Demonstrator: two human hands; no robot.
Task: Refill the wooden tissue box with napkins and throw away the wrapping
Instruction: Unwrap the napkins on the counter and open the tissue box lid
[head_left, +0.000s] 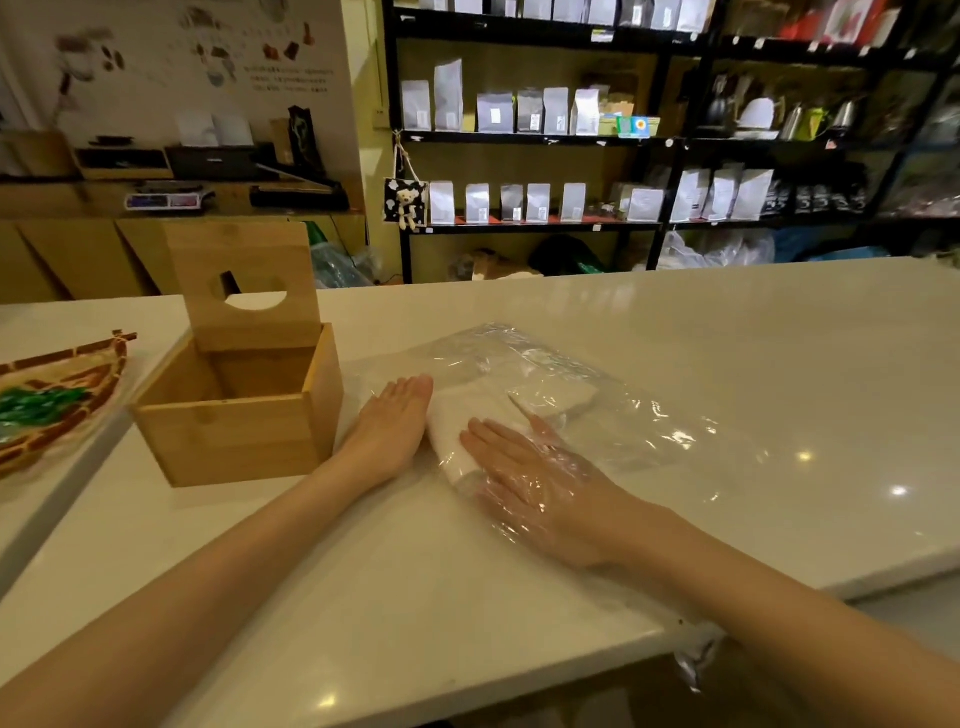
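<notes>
The napkins (470, 415) lie on the counter (779, 332) just right of the open, empty box (234, 410), half out of the wrap (597, 410). The left hand (389, 431) lies flat and spread against their near-left side, the right hand (524, 483) flat inside the film on top, neither pinching. The stack's long axis seems to run from near-left to far-right, bare end nearest the person. Best to brace the film, slide the stack out square, and keep the pile from fanning.

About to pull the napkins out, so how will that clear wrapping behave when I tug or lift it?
The wrapping looks thin and creased, so it will likely be floppy and very light. It is glossy on a smooth counter, so it may slide. It drapes over the right hand, so it may cling as the napkins come out.
</notes>
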